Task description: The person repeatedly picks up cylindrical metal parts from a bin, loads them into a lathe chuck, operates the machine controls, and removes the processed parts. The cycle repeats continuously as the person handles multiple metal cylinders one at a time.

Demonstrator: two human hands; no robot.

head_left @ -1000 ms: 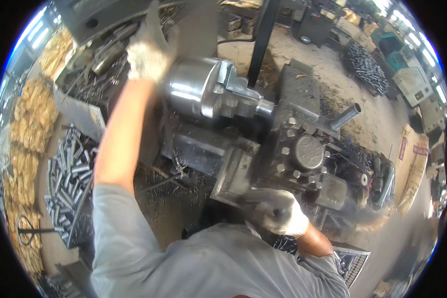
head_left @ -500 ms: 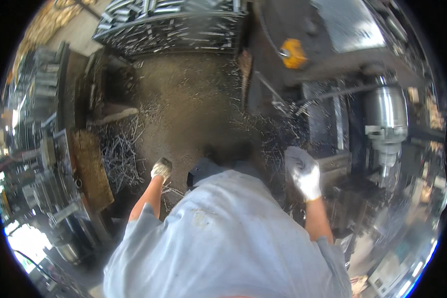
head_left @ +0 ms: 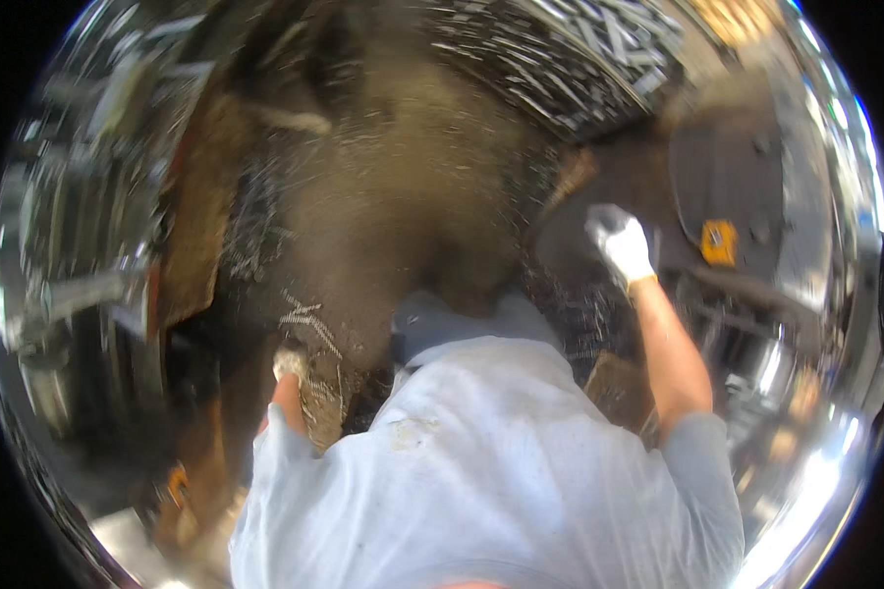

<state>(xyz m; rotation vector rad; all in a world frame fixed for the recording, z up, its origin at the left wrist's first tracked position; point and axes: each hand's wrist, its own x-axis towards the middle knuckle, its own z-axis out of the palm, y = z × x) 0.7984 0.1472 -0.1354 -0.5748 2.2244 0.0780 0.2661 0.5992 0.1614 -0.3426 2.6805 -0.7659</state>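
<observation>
Head view: motion-blurred.
Left hand (head_left: 290,361): pale cloth glove (head_left: 288,366); fingers blurred, can't tell; near curly metal shavings (head_left: 307,322) on gritty brown floor (head_left: 363,211).
Right hand (head_left: 621,240): white glove (head_left: 630,251), dark-tipped; finger state can't tell; yellow boxy block (head_left: 719,243) to its right, on dark flat panel (head_left: 722,162).

Curly metal shavings (head_left: 312,322) litter the brown floor (head_left: 363,201).
</observation>
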